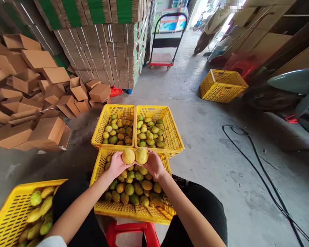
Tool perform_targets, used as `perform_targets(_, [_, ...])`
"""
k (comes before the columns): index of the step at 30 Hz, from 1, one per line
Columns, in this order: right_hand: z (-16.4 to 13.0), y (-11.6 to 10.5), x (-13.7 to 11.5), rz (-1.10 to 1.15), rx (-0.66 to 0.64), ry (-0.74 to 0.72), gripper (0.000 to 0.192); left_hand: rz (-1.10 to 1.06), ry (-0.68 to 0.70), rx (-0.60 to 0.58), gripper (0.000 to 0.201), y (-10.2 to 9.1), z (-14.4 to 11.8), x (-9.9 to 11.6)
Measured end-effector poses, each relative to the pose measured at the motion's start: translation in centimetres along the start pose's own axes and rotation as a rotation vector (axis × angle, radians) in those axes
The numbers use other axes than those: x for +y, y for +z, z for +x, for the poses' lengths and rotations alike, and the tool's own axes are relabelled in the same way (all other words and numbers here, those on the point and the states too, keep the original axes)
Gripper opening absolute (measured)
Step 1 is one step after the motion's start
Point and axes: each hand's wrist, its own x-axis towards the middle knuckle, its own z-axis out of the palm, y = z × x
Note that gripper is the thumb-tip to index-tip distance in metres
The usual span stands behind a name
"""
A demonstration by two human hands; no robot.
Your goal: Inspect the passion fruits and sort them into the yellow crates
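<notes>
Holding 2 yellow fruits side by side above the near crate [99, 171], your left hand [115, 164] gripped one fruit [128, 156] and your right hand [153, 164] gripped the other fruit [141, 155]; sorting seemed underway, each needing a crate

Left hand [116, 164] and right hand [153, 164], one yellow fruit [128, 156] each, above the near yellow crate [128, 211].

We see even, soft daylight from the blown-out doorway [229, 10] at upper right; sharp centre, wide-angle bending at the edges.
</notes>
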Motion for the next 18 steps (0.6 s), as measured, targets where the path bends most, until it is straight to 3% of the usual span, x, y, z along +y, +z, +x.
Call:
perform_targets(3, [-0.17, 0.31, 0.02, -0.067, 0.031, -0.036, 0.026, 0.002, -0.023, -0.061, 0.037, 0.02, -0.05, 0.13])
perform_targets(7, [-0.33, 0.51, 0.49, -0.155, 0.099, -0.054, 0.03, 0.075, -0.023, -0.087, 0.035, 0.26, -0.11, -0.1])
perform_targets(18, [-0.21, 0.21, 0.64, -0.032, 0.039, 0.043, 0.022, 0.072, 0.012, 0.023, 0.023, -0.29, 0.28, -0.39])
